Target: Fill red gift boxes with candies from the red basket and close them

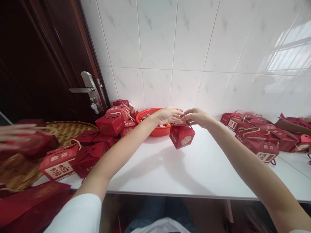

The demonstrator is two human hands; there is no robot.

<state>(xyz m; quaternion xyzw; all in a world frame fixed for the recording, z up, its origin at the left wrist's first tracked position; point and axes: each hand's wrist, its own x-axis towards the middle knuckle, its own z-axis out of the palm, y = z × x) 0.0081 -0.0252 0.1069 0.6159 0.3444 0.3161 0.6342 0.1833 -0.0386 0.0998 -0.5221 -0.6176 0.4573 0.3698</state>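
Note:
A small red gift box [182, 136] with gold lettering and a round gold pattern hangs tilted above the white table [155, 161], its shadow below. My right hand [198, 117] pinches the cord at the top of the box. From the other side my left hand [168, 116] meets it there, its fingers closed in at the box's top and cord; the exact grip is partly hidden. Behind my left hand stands an orange-red plastic basket [159, 132] holding small colourful wrapped pieces, partly covered by my wrist.
Red gift boxes [110, 124] are piled on the left, beside a woven tray [73, 126]. Another person's blurred hand [17, 137] is over boxes at far left. More red boxes [264, 137] lie to the right. A tiled wall [187, 90] and a dark door [48, 64] stand behind.

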